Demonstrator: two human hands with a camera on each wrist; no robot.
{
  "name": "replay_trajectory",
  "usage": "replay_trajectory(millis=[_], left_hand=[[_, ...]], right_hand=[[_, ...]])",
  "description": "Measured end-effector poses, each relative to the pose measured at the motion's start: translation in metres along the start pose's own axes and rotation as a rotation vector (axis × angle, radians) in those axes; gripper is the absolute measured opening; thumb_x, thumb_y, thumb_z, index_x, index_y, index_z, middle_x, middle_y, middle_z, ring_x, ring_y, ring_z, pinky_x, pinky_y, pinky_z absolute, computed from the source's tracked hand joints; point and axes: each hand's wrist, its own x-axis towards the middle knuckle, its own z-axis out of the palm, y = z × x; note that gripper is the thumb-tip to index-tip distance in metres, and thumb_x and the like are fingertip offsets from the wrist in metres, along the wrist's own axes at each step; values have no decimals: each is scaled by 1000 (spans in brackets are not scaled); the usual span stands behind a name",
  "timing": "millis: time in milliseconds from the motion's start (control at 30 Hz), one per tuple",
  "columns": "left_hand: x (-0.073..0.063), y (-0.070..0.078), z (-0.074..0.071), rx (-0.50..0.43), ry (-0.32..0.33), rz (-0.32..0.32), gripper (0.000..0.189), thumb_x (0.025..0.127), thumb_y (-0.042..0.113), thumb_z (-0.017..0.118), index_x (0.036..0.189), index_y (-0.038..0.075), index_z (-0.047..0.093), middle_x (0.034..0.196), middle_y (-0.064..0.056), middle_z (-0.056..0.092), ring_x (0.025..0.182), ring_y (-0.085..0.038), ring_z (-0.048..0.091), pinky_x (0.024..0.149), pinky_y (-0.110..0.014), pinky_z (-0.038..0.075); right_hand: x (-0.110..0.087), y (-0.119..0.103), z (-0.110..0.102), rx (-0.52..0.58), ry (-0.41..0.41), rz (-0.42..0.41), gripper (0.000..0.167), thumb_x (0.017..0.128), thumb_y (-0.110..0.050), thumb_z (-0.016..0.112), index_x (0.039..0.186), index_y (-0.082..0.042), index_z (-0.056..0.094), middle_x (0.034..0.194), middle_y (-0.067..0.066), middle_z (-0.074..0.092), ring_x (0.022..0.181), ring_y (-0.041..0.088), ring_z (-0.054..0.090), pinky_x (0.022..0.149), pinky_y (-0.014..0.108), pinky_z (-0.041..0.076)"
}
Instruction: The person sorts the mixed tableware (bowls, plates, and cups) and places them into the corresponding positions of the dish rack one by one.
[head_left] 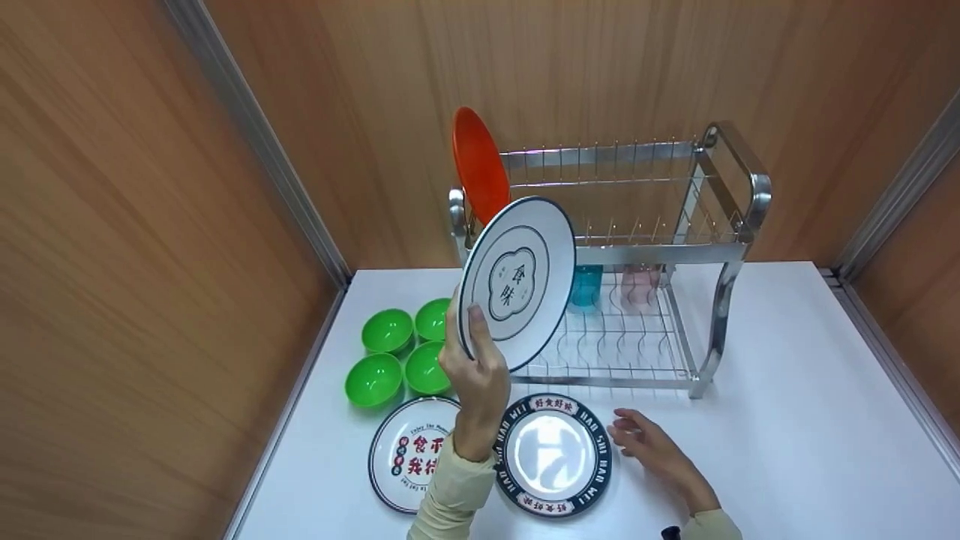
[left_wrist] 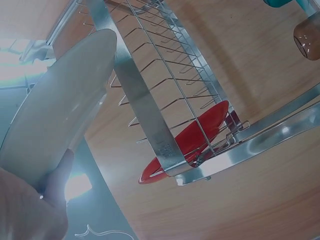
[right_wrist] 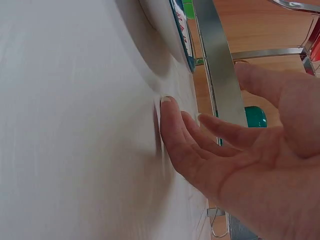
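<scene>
In the head view the left hand [head_left: 478, 375] grips the lower left edge of a white plate [head_left: 536, 292] with a dark rim, its thumb on the printed face. The plate is held up, tilted, in front of the dish rack [head_left: 667, 255]. An orange-red plate [head_left: 480, 165] stands upright in the rack's upper left end; the held plate overlaps its lower part. The right hand [head_left: 652, 450] holds nothing, fingers loosely bent by the table, just right of a black-rimmed plate [head_left: 514, 480]. Seen from the left wrist, the held plate [left_wrist: 60, 110] is beside the rack's upper tier.
Several green bowls [head_left: 373, 380] sit left on the table. A white plate with red print [head_left: 397, 480] lies before them, partly behind the left forearm. A blue cup [head_left: 586, 286] and a pink cup [head_left: 640, 286] stand on the rack's lower tier. Wooden panels [head_left: 585, 67] enclose the table.
</scene>
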Motion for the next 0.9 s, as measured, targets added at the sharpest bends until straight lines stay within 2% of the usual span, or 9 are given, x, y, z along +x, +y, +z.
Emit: replay_trajectory(millis=[200,333,533,667,733,900], left_hand=[[7,-1,2,15,41,-3,36,103,-5,47,138,-7,55,118,-25,71,96,-36,75,77,-34,62],[12,-3,0,37,86,-6,36,102,-6,48,137,-9,55,115,-27,72,95,-36,75,75,-33,63],[20,-4,-3,40,126,-35,35,103,-3,47,136,-11,53,115,-28,71,96,-37,75,77,-33,63],[25,-5,-4,60,161,-1,35,103,-4,46,136,-11,53,116,-28,71,97,-37,74,78,-34,63],[28,-5,-5,86,182,23,33,102,-4,47,133,-12,54,113,-28,72,92,-36,76,74,-32,63],[34,-6,-4,100,226,42,29,103,-1,45,127,-13,56,107,-26,73,87,-33,76,72,-33,63]], right_hand=[[1,0,4,-18,-102,-33,64,105,-37,58,145,11,44,129,22,63,115,33,65,93,42,57],[1,0,6,-27,-154,-27,64,105,-38,58,143,13,47,122,15,67,111,28,65,92,40,57],[3,5,7,-75,-145,-59,57,105,-36,59,138,11,52,110,8,68,102,21,65,87,37,57],[3,7,8,-82,-140,-83,55,106,-35,58,137,11,54,107,7,68,100,20,65,85,34,57],[3,8,9,-88,-134,-88,54,105,-35,59,137,9,55,107,7,68,99,20,65,84,34,57],[2,9,10,-103,-113,-88,51,105,-34,59,135,7,57,105,5,68,97,20,65,83,34,57]])
